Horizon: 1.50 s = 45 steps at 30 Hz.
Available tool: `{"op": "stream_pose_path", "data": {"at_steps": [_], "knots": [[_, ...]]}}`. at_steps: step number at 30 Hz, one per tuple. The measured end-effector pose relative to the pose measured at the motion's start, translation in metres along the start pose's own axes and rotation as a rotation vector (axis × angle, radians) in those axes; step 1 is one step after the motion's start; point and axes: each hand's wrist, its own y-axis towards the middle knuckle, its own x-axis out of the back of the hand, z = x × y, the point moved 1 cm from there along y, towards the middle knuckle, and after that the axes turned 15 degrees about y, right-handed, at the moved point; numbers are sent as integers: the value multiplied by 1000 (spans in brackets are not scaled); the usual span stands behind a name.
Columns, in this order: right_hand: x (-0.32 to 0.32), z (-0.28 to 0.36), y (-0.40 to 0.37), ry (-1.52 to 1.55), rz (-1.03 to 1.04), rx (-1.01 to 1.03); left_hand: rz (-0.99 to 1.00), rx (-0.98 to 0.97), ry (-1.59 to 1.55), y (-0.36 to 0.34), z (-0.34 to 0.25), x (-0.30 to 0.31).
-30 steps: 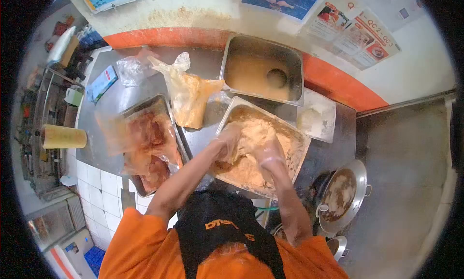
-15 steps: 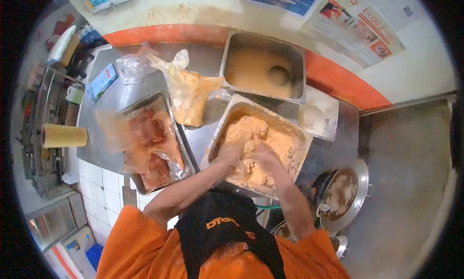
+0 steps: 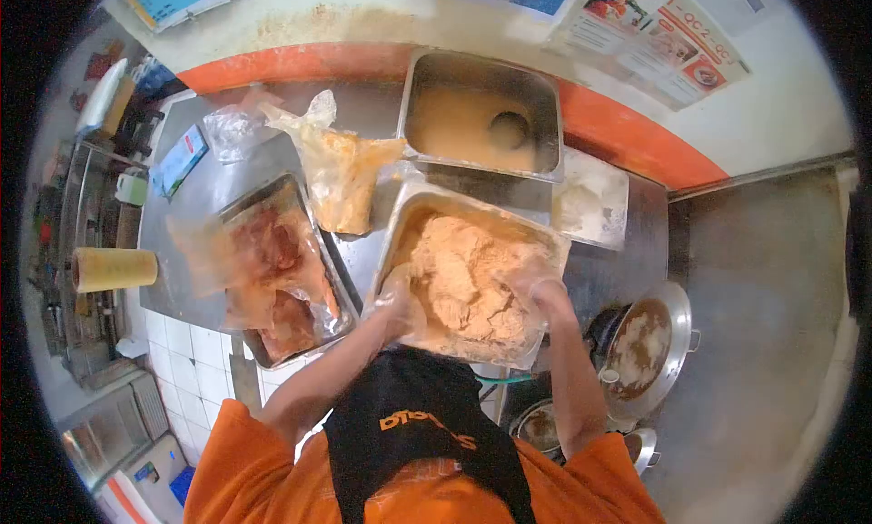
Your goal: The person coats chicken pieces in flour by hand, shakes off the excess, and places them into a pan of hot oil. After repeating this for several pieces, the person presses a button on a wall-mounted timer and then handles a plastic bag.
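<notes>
A metal pan of pale orange breading flour stands in front of me, with lumpy flour-coated pieces heaped in its middle. My left hand, in a clear plastic glove, is at the pan's left wall, fingers stretched out beside the heap. On the other side my right hand, gloved the same way, lies against the flour near the right wall with its fingers apart. Both hands are somewhat blurred, and their fingertips are partly lost in the flour. I see nothing held in either hand.
Left of the pan is a tray of reddish raw meat. Behind stand an open plastic bag and a deep pan of cloudy liquid. A white container sits at right, above a wok of bubbling oil.
My hands have moved apart from the middle of the heap to opposite sides of the pan. The coated pieces now show between them. The view has shifted slightly.
</notes>
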Motion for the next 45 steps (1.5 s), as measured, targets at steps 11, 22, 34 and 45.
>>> {"op": "stream_pose_path", "data": {"at_steps": [11, 22, 34, 45], "knots": [[-91, -19, 73, -260, 204, -298, -347, -699, 1330, 94, 32, 85], [-64, 17, 1, -618, 90, 110, 121, -464, 601, 175, 76, 189], [-108, -3, 88, 336, 134, -223, -331, -334, 1333, 139, -23, 50], [-33, -58, 19, -805, 204, 296, -38, -519, 1275, 102, -8, 91]]}}
